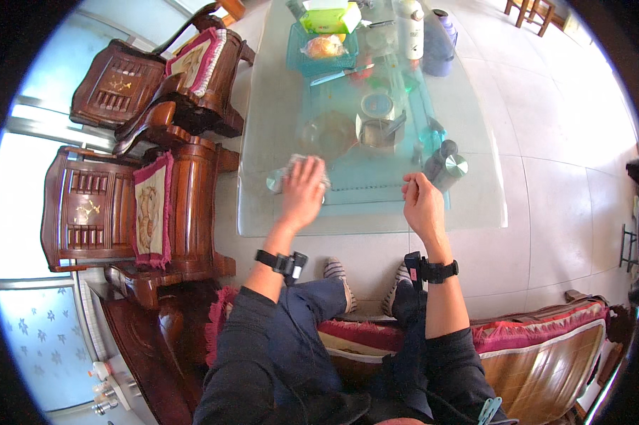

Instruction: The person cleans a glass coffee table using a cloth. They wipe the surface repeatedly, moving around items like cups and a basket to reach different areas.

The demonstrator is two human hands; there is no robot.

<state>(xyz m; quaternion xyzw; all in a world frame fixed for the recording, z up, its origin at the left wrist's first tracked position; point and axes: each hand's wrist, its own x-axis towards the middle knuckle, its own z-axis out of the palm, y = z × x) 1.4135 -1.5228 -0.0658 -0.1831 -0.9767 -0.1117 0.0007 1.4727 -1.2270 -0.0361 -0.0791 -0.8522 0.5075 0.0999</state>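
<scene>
My left hand (pixel 304 192) lies palm down on a greyish cloth (pixel 322 169), pressed to the glass tabletop (pixel 266 212) near its front left part. Fingers of this hand are spread a little over the cloth. Over the front right part of the table is my right hand (pixel 423 202), its fingers curled in; whether anything is between them cannot be told. Just beyond it shows a round metal disc (pixel 456 166), seemingly the top of a table leg under the glass. A knife (pixel 341 75) rests farther back, in front of a teal plastic basket (pixel 296 56).
A bagged fruit (pixel 323 47) and a green tissue pack (pixel 330 18) are at the basket. A white bottle (pixel 414 32) and a purple bottle (pixel 445 26) stand at the back right. Carved wooden chairs (pixel 192 212) flank the table's left side.
</scene>
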